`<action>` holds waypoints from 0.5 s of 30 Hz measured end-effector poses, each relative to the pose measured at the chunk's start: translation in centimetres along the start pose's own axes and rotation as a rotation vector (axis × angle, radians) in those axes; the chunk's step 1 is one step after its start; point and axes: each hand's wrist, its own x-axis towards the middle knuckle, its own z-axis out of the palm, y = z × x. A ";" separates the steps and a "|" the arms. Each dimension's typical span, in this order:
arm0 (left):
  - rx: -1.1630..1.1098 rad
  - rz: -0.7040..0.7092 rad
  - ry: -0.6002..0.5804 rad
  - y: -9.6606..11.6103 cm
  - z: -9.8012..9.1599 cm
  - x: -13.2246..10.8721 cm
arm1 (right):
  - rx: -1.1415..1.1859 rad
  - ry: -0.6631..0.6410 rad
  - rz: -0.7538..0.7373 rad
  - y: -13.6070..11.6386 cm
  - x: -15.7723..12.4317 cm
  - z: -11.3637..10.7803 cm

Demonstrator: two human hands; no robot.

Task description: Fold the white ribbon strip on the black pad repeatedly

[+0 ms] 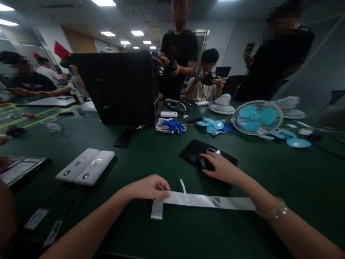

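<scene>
My left hand [151,187] pinches the left end of a long white printed strip [199,200] that lies across the green table [172,233]. A short piece [157,209] hangs down from that end, and a thin sliver [183,187] sticks up from the strip's upper edge. My right hand [217,166] rests over a dark mouse [206,163] on a black pad [194,151], fingers spread forward and partly curled over it. The strip's right end passes beneath my right forearm, near a clear bracelet.
Two white power banks [94,163] with cables lie left. A phone [125,137] lies before a large black case [118,90]. Blue gloves [174,125], a white fan [257,117] and blue blades [298,142] lie farther back. Several people are around the table.
</scene>
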 end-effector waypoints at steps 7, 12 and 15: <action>0.034 0.014 0.021 0.0 0.2 0.3 | 0.276 -0.201 -0.330 -5.0 -0.8 -0.5; 0.009 -0.003 0.055 -0.2 0.3 0.4 | 0.199 -0.178 -0.365 -5.1 -0.9 -0.5; 0.004 0.008 0.078 -0.3 0.3 0.4 | 0.121 -0.125 -0.311 -4.2 -1.0 -0.4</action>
